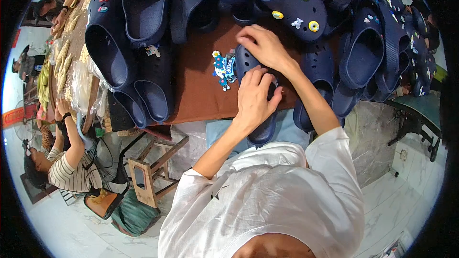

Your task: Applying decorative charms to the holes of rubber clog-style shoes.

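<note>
Head view: left hand [258, 98] ×1, right hand [268, 50] ×1, both on navy clog [244, 61] ×1. Navy clog at 1 o'clock from frame centre, on brown work surface [196, 86], heel past near edge. Loose charms [224, 70]: one cluster just beside, toward 10 o'clock; overlapping, count unclear. Other clogs [110, 57]: at least four at 10 o'clock, more from 12 to 3. Navy clog: rounded toe toward 12 o'clock, round vent holes. Left fingers half-curled over upper, thumb spread; right fingers loosely bent at toe. Firm hold or pinch: cannot tell, either hand.
</note>
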Motion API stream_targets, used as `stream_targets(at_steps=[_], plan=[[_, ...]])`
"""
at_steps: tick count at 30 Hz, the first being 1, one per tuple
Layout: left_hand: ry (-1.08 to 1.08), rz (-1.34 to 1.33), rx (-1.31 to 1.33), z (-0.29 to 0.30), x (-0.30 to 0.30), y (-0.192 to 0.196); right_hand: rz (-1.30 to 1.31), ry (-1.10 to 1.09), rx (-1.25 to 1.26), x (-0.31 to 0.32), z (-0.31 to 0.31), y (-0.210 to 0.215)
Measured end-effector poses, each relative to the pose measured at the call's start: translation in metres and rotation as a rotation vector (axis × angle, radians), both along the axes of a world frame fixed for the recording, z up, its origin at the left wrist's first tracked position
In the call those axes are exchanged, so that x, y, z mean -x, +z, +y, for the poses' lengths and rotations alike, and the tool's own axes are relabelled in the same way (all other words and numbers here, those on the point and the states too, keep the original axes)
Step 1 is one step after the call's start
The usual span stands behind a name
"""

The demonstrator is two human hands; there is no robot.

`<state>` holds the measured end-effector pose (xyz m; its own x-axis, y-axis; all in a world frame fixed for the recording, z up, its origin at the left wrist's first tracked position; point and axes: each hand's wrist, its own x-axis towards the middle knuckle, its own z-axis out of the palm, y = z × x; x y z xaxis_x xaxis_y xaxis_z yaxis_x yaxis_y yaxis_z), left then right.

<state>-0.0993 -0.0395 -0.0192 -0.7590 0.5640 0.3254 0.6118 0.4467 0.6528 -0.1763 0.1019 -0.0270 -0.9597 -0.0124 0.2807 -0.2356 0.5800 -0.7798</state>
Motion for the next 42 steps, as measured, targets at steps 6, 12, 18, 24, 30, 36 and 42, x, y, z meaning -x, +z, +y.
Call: stream_targets(at_steps=[6, 12, 18, 24, 30, 36, 42], plan=[[0.178, -0.033, -0.151, -0.012, -0.008, 0.000, -0.199, -0.247, 0.043, -0.100, 0.010, 0.007], [0.218, -0.004, -0.130, -0.010, -0.009, -0.010, -0.415, -0.418, 0.272, -0.130, -0.008, -0.028], [0.219, 0.030, -0.146, -0.008, -0.010, -0.015, -0.193, -0.422, -0.091, -0.127, -0.017, -0.022], [0.199, 0.022, -0.167, -0.012, -0.007, -0.015, -0.377, -0.431, 0.031, -0.129, 0.006, -0.047], [0.040, -0.092, -0.209, -0.024, -0.008, -0.001, -0.205, -0.504, 0.065, -0.096, 0.014, -0.007], [0.211, -0.121, -0.183, -0.038, -0.028, -0.024, -0.044, -0.246, -0.010, -0.031, -0.016, -0.008], [0.222, -0.127, -0.248, -0.035, -0.030, -0.024, 0.053, -0.151, 0.093, -0.018, -0.030, 0.003]])
